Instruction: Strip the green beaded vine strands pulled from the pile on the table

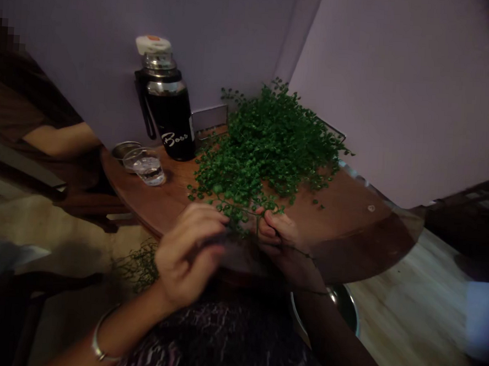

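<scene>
A big heap of small-leaved green sprigs (267, 146) lies on a round wooden table (350, 222). My left hand (188, 251) is at the table's near edge, fingers pinched together on a thin stem of the greens. My right hand (280, 237) is just to its right, fingers curled round the same sprig (243, 210) at the heap's near edge. A silver bangle (102, 343) sits on my left wrist.
A black flask (168, 104) with a white lid stands at the back left of the table, beside a glass of water (146, 166) and a small metal bowl (124, 149). Another person's arm (62, 139) rests at the left. A metal basin (344, 310) and loose stems (140, 265) lie on the floor.
</scene>
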{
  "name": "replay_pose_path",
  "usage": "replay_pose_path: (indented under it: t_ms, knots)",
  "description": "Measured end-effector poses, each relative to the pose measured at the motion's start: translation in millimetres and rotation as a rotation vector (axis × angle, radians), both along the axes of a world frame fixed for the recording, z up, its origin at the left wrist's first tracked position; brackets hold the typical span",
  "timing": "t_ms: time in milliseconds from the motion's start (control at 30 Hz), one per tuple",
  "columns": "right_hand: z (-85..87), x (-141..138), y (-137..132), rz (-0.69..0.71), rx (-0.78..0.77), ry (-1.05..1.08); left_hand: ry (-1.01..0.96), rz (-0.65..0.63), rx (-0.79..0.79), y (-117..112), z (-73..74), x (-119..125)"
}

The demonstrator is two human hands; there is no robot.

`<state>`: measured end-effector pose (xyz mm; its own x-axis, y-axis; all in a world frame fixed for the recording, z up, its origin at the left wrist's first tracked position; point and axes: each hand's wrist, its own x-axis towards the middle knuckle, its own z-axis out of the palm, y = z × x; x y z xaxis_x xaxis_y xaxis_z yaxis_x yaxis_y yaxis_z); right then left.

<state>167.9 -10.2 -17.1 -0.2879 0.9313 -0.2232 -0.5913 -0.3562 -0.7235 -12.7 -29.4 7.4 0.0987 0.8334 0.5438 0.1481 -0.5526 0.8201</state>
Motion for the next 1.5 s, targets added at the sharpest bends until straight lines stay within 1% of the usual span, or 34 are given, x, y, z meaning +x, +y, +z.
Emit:
replay_pose_path:
  t_ms: [33,67,100,167,200,233,300,367,467,500,533,567,600,667,733,833,900,967,1033,1133,1200,1233,1300,1400,1467,1500]
  knots:
    - [-1.3,0.2,0.3,-0.018,0.011,0.019,-0.021,0.104,-0.111,1.5,-1.2,-2.9]
    - [-2.5,-0.1,0.6,-0.035,0.021,0.037,-0.01,0.14,-0.261,3.7,-3.4,-3.9]
    - [-3.3,-0.7,1.0,-0.047,0.028,0.052,0.01,0.106,-0.436,6.3,-6.4,-3.2]
    - [-3.8,-2.9,1.6,-0.062,0.041,0.068,0.017,-0.103,-0.758,11.5,-13.1,2.3]
    - [-3.4,-4.2,1.7,-0.067,0.053,0.074,-0.017,-0.209,-0.858,13.6,-16.0,6.2]
    - [-2.7,-5.4,1.7,-0.072,0.071,0.082,-0.069,-0.293,-0.92,15.4,-18.2,10.5]
    - [-1.0,-7.2,1.3,-0.086,0.114,0.1,-0.21,-0.403,-0.959,18.0,-20.3,19.1]
    - [0.8,-7.9,0.5,-0.096,0.146,0.126,-0.395,-0.519,-1.009,19.8,-20.6,27.5]
    - [3.0,-7.1,-1.9,-0.109,0.158,0.161,-0.641,-0.739,-1.198,21.8,-22.1,41.3]
    - [3.6,-6.5,-3.1,-0.123,0.164,0.162,-0.689,-0.792,-1.247,22.4,-23.2,46.1]
    - [4.1,-5.9,-4.5,-0.137,0.172,0.153,-0.725,-0.817,-1.27,22.8,-24.2,50.6]
    - [4.6,-5.2,-6.0,-0.155,0.184,0.135,-0.756,-0.808,-1.265,23.3,-25.0,54.6]
    - [4.9,-4.4,-7.6,-0.178,0.202,0.111,-0.789,-0.764,-1.234,23.8,-25.3,57.8]
    - [4.6,-3.3,-10.2,-0.24,0.233,0.056,-0.842,-0.626,-1.14,24.8,-23.8,61.6]
    - [2.6,-2.9,-11.7,-0.339,0.234,-0.002,-0.856,-0.491,-1.041,26.2,-19.9,62.1]
    - [-2.4,-4.5,-11.7,-0.493,0.181,-0.081,-0.842,-0.359,-0.884,29.6,-11.8,59.7]
    - [-5.3,-6.6,-11.8,-0.529,0.131,-0.105,-0.839,-0.326,-0.832,32.0,-5.7,57.5]
    - [-6.2,-9.0,-13.6,-0.514,0.075,-0.103,-0.829,-0.348,-0.826,32.5,1.8,55.6]
    - [-5.3,-11.0,-17.0,-0.501,0.037,-0.085,-0.791,-0.422,-0.827,29.9,10.7,54.7]
    - [-3.7,-12.1,-22.3,-0.516,0.023,-0.077,-0.692,-0.527,-0.785,24.0,23.6,54.9]
    - [-4.4,-10.5,-22.8,-0.527,0.022,-0.108,-0.632,-0.528,-0.733,22.7,29.1,54.0]
    - [-5.4,-8.8,-21.4,-0.511,0.02,-0.132,-0.61,-0.514,-0.701,23.4,30.7,52.6]
    - [-7.7,-3.9,-15.2,-0.425,0.02,-0.203,-0.578,-0.509,-0.651,26.6,31.8,47.4]
    - [-7.9,2.8,1.5,-0.289,0.093,-0.375,-0.571,-0.577,-0.656,31.5,31.1,36.3]
    - [-4.0,3.2,14.7,-0.248,0.227,-0.507,-0.607,-0.644,-0.701,32.5,30.3,29.7]
    - [-1.1,1.6,21.2,-0.205,0.312,-0.578,-0.632,-0.673,-0.728,32.3,29.8,27.2]
